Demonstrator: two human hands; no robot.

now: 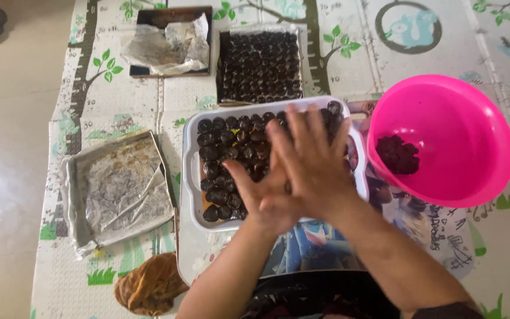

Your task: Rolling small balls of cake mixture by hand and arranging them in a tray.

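My right hand [313,158] lies flat on top of my left hand [254,198], palm against palm, fingers stretched out. Both hover over a white rectangular tray [190,177] filled with several dark round balls [226,137]. Whatever may be between the palms is hidden. Just right of the hands, a bright pink bowl [464,127] holds a lump of dark paste [399,155].
Behind the white tray stands a second tray [260,65] packed with dark balls. An empty foil-lined tray [116,192] lies to the left, and a box of crumpled paper [166,41] sits at the back left. A brown cloth [149,286] lies near my left arm. Everything rests on a patterned play mat [337,53].
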